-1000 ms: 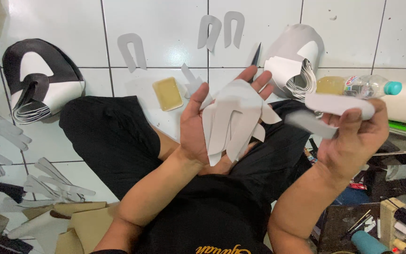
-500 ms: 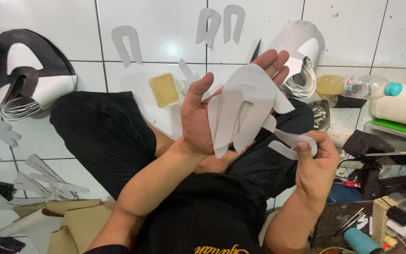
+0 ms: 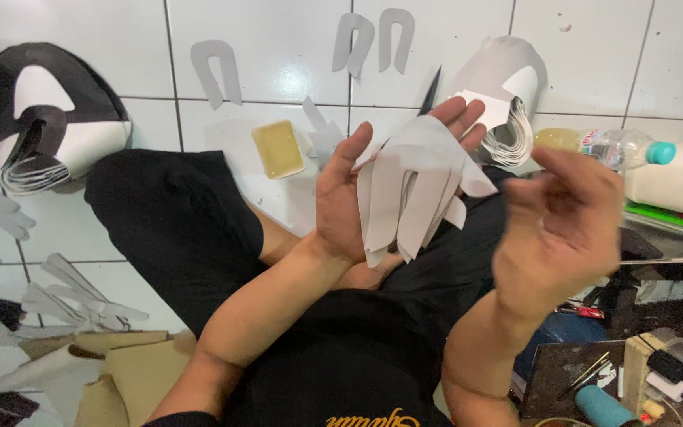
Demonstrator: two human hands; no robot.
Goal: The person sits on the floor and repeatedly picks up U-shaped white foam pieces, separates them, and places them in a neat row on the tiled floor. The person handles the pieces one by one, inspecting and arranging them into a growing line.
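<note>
Change: right hand [image 3: 563, 237] has risen, its cut piece gone; grip empty, fingers loosely curled.
Left hand [image 3: 349, 198]: grips white cut pieces [image 3: 413, 190], fanned, long axes upright.
Floor [image 3: 278, 32]: white tiles.

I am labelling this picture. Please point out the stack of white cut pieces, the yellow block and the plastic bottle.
stack of white cut pieces [image 3: 416, 190], head view, on the middle of the top piece.
yellow block [image 3: 278, 149], head view, on its flat top face.
plastic bottle [image 3: 614, 148], head view, on its clear body.
</note>
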